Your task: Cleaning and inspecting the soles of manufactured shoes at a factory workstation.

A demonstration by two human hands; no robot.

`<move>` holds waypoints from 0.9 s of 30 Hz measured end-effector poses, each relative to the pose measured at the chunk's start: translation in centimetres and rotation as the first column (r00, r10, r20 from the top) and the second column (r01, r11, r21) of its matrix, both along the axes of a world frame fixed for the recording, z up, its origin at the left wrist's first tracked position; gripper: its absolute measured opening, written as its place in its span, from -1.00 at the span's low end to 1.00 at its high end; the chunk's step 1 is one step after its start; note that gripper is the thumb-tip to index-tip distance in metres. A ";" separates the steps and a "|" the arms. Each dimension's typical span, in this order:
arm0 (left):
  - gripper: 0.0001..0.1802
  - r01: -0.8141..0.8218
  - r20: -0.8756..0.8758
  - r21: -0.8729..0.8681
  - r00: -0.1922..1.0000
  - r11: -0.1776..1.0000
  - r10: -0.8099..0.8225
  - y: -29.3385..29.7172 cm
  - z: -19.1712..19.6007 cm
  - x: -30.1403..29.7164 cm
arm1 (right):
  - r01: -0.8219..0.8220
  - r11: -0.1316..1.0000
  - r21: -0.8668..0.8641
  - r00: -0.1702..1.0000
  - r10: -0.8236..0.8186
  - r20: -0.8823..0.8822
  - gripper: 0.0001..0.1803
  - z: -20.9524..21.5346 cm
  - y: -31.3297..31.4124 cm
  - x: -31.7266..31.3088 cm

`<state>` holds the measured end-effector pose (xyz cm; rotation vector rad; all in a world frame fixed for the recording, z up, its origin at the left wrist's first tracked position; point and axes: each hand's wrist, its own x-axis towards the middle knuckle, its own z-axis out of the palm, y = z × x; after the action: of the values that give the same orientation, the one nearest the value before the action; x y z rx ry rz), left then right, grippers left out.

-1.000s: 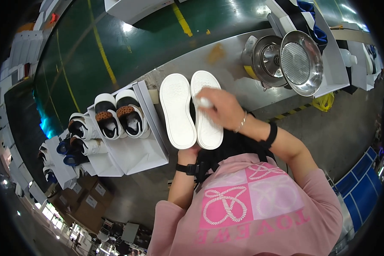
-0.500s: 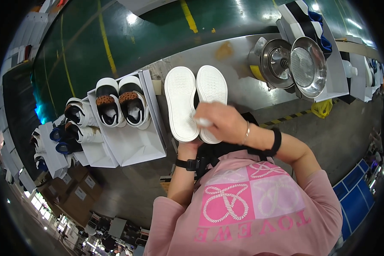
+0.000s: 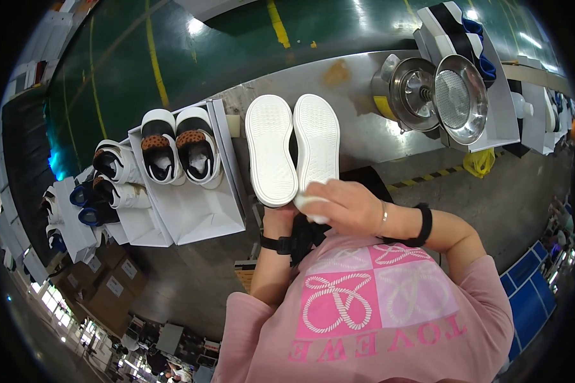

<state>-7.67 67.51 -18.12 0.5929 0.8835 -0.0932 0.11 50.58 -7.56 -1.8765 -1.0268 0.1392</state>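
Note:
A pair of shoes is held soles up in front of me, a left white sole [image 3: 270,150] beside a right white sole [image 3: 317,137]. My left hand [image 3: 280,217] holds the pair from below at the near ends; its fingers are mostly hidden behind the soles. In my right hand [image 3: 350,207], closed fingers pinch a small white wad [image 3: 313,205], perhaps cloth, at the near end of the right sole. Whether the wad presses on the rubber I cannot tell.
Left of the soles, an open white shoebox [image 3: 204,214] carries two shoes with brown spotted panels [image 3: 195,143]. More boxed shoes [image 3: 112,191] stand further left. On the metal table [image 3: 358,89], at right, are a steel pump-top can [image 3: 412,96] and a yellow bag [image 3: 479,163] hanging at the edge.
My right hand and the white wad have moved nearer to me, from the middle of the soles to the right sole's near end. The shoes have shifted slightly.

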 end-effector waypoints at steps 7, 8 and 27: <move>-0.19 -0.125 -0.165 -0.376 0.984 0.918 0.066 -0.3 1.7 1.2 | 0.207 0.978 0.040 0.961 -0.195 -0.195 -0.62 -5.7 -5.3 0.7; -0.18 -0.146 -0.168 -0.390 0.982 0.909 0.086 -0.4 2.0 1.2 | 0.349 0.935 0.057 0.919 -0.330 -0.214 -0.62 -6.1 -4.8 1.2; -0.44 -0.095 0.033 -0.586 0.989 0.805 0.141 -1.2 -2.9 -4.6 | -0.154 0.988 -0.001 0.967 0.151 -0.207 -0.61 1.4 -1.7 1.6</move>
<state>-12.25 66.29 -20.99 -0.0404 0.7624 -0.2192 1.72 48.86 -6.20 -1.7551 -1.0272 0.4260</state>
